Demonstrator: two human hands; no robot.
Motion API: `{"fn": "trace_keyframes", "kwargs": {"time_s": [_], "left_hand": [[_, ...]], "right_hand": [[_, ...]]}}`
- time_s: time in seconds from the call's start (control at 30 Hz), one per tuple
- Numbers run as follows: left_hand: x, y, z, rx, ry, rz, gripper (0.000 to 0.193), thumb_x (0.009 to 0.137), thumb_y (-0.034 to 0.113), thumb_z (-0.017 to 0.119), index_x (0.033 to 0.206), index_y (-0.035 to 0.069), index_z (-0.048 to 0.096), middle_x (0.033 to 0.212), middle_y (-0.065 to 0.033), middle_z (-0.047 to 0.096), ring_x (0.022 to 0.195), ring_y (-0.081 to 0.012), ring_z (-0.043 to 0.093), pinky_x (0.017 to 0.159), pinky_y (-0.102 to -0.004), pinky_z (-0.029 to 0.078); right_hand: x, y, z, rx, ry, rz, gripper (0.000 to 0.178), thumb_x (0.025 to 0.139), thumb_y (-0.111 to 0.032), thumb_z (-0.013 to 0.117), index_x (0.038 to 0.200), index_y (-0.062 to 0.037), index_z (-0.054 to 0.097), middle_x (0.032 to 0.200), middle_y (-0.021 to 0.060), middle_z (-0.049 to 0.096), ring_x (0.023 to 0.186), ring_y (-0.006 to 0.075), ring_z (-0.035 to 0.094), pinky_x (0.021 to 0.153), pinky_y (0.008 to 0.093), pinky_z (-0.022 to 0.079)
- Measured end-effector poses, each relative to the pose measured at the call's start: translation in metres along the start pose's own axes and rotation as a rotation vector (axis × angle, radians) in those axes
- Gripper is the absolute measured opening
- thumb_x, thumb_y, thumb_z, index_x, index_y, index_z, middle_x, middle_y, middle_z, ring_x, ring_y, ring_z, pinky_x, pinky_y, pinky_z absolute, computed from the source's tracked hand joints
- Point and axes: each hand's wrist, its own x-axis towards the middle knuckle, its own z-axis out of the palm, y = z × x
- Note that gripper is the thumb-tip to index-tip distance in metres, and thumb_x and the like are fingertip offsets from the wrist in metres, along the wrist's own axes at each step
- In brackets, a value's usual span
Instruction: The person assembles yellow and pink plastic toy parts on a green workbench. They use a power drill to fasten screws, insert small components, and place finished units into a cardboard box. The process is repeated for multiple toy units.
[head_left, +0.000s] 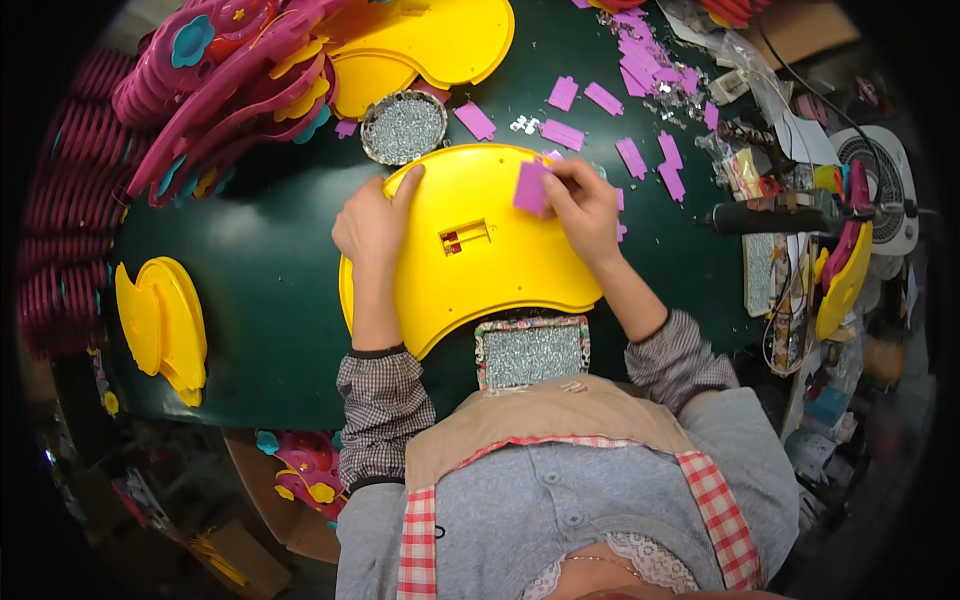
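Observation:
A curved yellow plastic panel lies in front of me on the dark green table. Near its middle is a rectangular opening with small metal strips and something reddish inside. My left hand is closed over the panel's upper left edge, thumb on top. Between the thumb and fingers of my right hand is a flat purple plastic cover, slightly blurred. It is above the panel's upper right part, away from the opening.
A round tin of small metal pieces touches the panel's far edge; a rectangular tray stands near me. Loose purple covers lie far right. Magenta parts pile up left, beside yellow pieces. A power screwdriver hangs right.

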Motion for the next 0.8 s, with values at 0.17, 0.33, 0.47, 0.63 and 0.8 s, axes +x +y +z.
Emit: {"fn": "trace_keyframes", "kwargs": {"time_s": [0.17, 0.33, 0.47, 0.63, 0.8], "left_hand": [[-0.021, -0.025, 0.014, -0.174, 0.274, 0.316, 0.075, 0.091, 0.066, 0.059, 0.134, 0.004, 0.062, 0.144, -0.0214, 0.058, 0.132, -0.0390, 0.056, 0.107, -0.0477, 0.044], [-0.122, -0.047, 0.011, 0.120, 0.082, 0.551, 0.097, 0.092, 0.062, 0.060, 0.156, -0.005, 0.034, 0.165, -0.0215, 0.032, 0.157, -0.0342, 0.023, 0.127, -0.0524, 0.012], [-0.125, -0.045, 0.010, 0.052, 0.041, 0.553, 0.097, 0.092, 0.062, 0.059, 0.157, -0.005, 0.032, 0.167, -0.0214, 0.028, 0.158, -0.0346, 0.020, 0.127, -0.0532, 0.011], [-0.123, -0.039, 0.006, 0.062, 0.022, 0.737, 0.093, 0.090, 0.064, 0.060, 0.160, 0.008, 0.035, 0.168, -0.0122, 0.031, 0.157, -0.0335, 0.021, 0.126, -0.0599, 0.008], [-0.120, -0.036, 0.005, -0.007, -0.001, 0.734, 0.087, 0.089, 0.060, 0.064, 0.157, 0.011, 0.042, 0.165, -0.0048, 0.037, 0.156, -0.0321, 0.025, 0.125, -0.0609, 0.009]], "right_hand": [[0.019, -0.008, 0.008, 0.107, -0.073, -0.023, 0.019, 0.098, -0.002, 0.064, 0.116, 0.0042, 0.061, 0.102, 0.0082, 0.061, 0.082, 0.0171, 0.072, 0.072, 0.0268, 0.060], [0.000, -0.021, 0.010, -0.149, -0.231, 0.272, 0.026, 0.100, -0.007, 0.063, 0.122, 0.0069, 0.062, 0.094, 0.0108, 0.069, 0.084, 0.0210, 0.077, 0.063, 0.0259, 0.060], [-0.024, -0.026, 0.054, -0.271, -0.347, 0.418, 0.027, 0.099, -0.010, 0.067, 0.119, 0.0069, 0.060, 0.094, 0.0143, 0.073, 0.081, 0.0196, 0.077, 0.068, 0.0258, 0.060], [-0.027, -0.030, 0.064, -0.313, -0.335, 0.471, 0.027, 0.097, -0.009, 0.069, 0.119, 0.0055, 0.062, 0.093, 0.0136, 0.073, 0.081, 0.0202, 0.077, 0.069, 0.0277, 0.060], [-0.051, -0.041, 0.046, -1.002, -0.392, -0.231, 0.040, 0.092, -0.020, 0.074, 0.127, -0.0011, 0.068, 0.111, 0.0140, 0.062, 0.092, 0.0255, 0.064, 0.083, 0.0387, 0.053]]}}
